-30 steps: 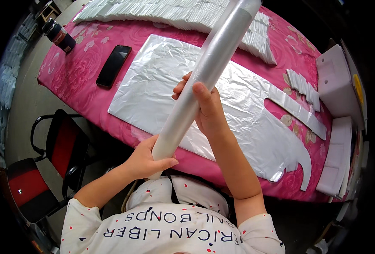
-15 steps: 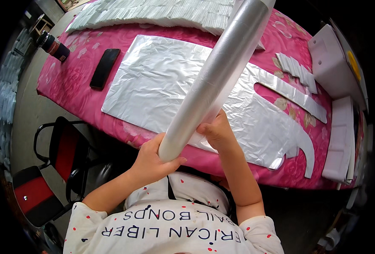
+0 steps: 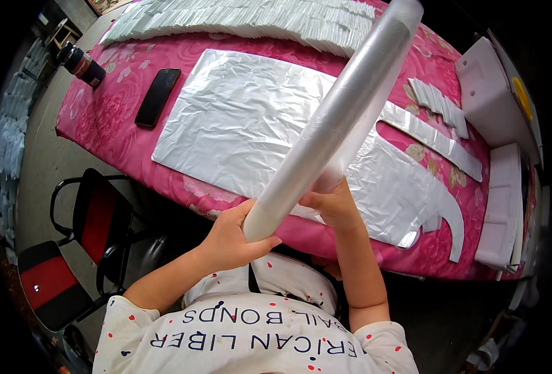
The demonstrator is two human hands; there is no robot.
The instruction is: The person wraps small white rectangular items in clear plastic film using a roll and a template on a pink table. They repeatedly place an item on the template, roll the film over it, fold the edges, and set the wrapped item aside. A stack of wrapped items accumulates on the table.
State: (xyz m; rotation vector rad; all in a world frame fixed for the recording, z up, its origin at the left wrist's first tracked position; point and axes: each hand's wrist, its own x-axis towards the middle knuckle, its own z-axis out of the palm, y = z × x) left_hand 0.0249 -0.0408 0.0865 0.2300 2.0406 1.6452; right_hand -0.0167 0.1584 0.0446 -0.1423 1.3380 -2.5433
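Note:
A long, shiny roll of translucent plastic film (image 3: 338, 118) slants up and away to the right in front of me. Its near end rests in my left hand (image 3: 235, 234), whose fingers wrap round it from the left. My right hand (image 3: 336, 202) closes on the roll's right side a little higher up, thumb toward the tube. Beneath the roll lies a flat stack of silvery-white plastic vest bags (image 3: 244, 118), creased on top, with handle strips reaching right. The roll hides part of the stack's middle.
The pink floral tablecloth (image 3: 117, 118) carries a black phone (image 3: 158, 97), a dark jar (image 3: 81, 65), a long row of folded white packets (image 3: 238, 25) and a smaller packet row (image 3: 438, 106). White foam boxes (image 3: 497, 206) stand right. A black-and-red chair (image 3: 95, 218) is left.
The roll has shifted slightly right, and both hands have moved right with it. Each keeps its hold. The bag stack looks unchanged.

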